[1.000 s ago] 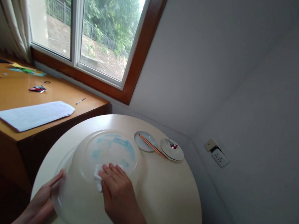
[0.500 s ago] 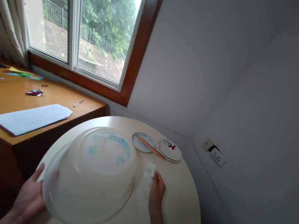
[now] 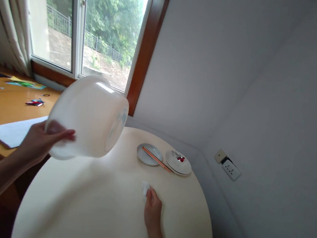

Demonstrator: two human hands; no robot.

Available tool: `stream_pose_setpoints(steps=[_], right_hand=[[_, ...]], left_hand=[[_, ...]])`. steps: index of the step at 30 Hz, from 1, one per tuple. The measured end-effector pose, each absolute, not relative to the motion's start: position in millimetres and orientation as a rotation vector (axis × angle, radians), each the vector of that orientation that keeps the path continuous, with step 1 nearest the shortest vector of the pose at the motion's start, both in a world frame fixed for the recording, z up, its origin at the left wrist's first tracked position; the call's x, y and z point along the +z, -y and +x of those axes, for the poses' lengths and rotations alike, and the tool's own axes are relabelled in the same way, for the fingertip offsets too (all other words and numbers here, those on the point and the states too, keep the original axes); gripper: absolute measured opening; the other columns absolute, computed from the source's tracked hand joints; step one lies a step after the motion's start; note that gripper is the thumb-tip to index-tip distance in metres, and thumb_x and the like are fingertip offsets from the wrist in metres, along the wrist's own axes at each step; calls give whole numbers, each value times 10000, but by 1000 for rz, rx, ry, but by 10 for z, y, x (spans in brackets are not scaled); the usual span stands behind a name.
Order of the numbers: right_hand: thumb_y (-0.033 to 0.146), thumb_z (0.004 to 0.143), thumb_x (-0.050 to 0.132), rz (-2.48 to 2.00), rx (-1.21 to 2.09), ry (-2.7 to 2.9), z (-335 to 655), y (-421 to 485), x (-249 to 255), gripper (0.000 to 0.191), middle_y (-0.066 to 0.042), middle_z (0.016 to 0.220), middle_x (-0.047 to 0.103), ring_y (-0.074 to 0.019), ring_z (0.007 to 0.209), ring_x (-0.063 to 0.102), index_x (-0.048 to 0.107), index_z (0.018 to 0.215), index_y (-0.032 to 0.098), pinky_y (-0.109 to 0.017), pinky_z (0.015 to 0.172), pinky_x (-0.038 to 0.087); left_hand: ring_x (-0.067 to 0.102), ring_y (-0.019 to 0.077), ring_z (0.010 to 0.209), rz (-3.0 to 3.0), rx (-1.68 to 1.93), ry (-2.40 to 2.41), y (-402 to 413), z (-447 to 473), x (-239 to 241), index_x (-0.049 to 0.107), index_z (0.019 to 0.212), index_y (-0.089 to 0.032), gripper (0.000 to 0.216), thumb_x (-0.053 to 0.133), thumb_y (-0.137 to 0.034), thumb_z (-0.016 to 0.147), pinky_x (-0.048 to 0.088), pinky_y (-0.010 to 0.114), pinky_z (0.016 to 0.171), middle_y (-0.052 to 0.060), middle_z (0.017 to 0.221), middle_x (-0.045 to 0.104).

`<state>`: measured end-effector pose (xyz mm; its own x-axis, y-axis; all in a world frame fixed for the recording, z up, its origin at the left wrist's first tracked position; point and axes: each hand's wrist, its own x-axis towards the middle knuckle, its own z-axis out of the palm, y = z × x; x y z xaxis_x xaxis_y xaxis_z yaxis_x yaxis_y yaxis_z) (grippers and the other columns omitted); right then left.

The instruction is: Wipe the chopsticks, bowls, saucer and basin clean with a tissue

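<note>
My left hand [image 3: 37,139] grips the rim of a large whitish translucent plastic basin [image 3: 87,114], thumb on its outer wall and fingers seen dimly through it. The basin is tipped on its side above the table's left part, its blue-marked base turned to the right. Over the round cream table [image 3: 102,212], my right hand [image 3: 153,207] pinches a crumpled white tissue [image 3: 145,188] between thumb and fingers. Beyond that hand lies a shallow pale plate [image 3: 145,158] with orange chopsticks [image 3: 156,159] across it, their ends reaching toward a stack of white dishes [image 3: 179,161] with a red motif.
A wooden desk [image 3: 1,110] at the left bears a folded white sheet [image 3: 11,131], several small pens [image 3: 35,102] and papers. Behind the table stand a grey wall [image 3: 198,70] and a wood-framed window [image 3: 151,45]. A power socket [image 3: 231,169] is on the right wall.
My left hand has lifted the upside-down basin off the table and tilted it up onto its side. My right hand, with the tissue, has moved slightly left and nearer to me.
</note>
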<state>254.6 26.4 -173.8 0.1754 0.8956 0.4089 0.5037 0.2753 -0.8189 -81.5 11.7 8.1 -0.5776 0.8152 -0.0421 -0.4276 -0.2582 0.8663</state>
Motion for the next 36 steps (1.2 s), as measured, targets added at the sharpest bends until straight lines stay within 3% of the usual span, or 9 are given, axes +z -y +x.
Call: stream_pose_setpoints(steps=[3,5,7,9,12,15,19,23,36], right_hand=[[502,871,330,-1376,463,1500,2548,-261,-1734,503,-122,884,716,-235,808,670,678,918,143,-324,722,508],[500,874,325,-1376,452,1509,2553,-260,-1731,504,-122,882,716,-237,809,671,681,911,145,-327,723,511],[500,875,323,-1375,438,1511,2557,-260,-1738,506,-125,868,716,-242,796,673,683,906,145,-336,714,515],[492,877,321,-1375,429,1511,2562,-265,-1755,506,-130,865,715,-246,790,674,685,912,143,-344,709,518],[465,874,337,-1379,441,1511,2573,-277,-1789,480,-133,892,714,-237,809,672,685,936,141,-331,718,516],[438,867,360,-1383,467,1505,2587,-283,-1819,441,-121,910,714,-220,825,669,683,948,149,-300,735,505],[430,865,363,-1390,484,1485,2595,-283,-1840,430,-116,926,712,-217,845,665,683,944,156,-291,755,495],[426,864,371,-1386,503,1479,2587,-277,-1836,426,-127,970,705,-226,889,661,677,975,151,-299,780,490],[413,865,387,-1372,513,1488,2572,-246,-1754,392,-109,888,713,-214,814,666,686,916,164,-283,734,492]], left_hand=[[566,15,522,1267,1789,-1353,-351,-676,181,604,729,55,169,699,65,590,346,40,550,-90,480,606],[572,8,623,1639,1681,-1488,-560,-605,154,596,718,52,189,708,-73,631,257,14,541,-126,446,525],[596,83,899,1954,1446,-1650,-809,-564,83,581,882,65,298,555,-214,781,281,50,585,-89,650,623],[567,157,1034,2078,1196,-1749,-1075,-550,-3,562,870,91,400,352,-249,861,338,107,610,-13,825,672],[645,208,952,2164,1039,-1778,-1437,-551,-146,648,744,-154,67,675,-207,712,434,188,707,29,793,735],[665,260,860,2390,783,-1803,-1695,-542,-307,645,782,-220,101,694,-217,694,447,333,793,50,805,736],[661,268,815,2626,483,-1838,-1892,-489,-483,630,905,-224,139,594,-291,788,433,385,800,97,853,726],[658,261,800,2735,319,-1879,-2020,-427,-576,623,975,-211,181,554,-256,814,434,365,774,114,866,720],[651,275,836,2743,188,-1767,-2289,-417,-747,668,982,-211,232,581,-233,768,454,334,725,115,869,711]])
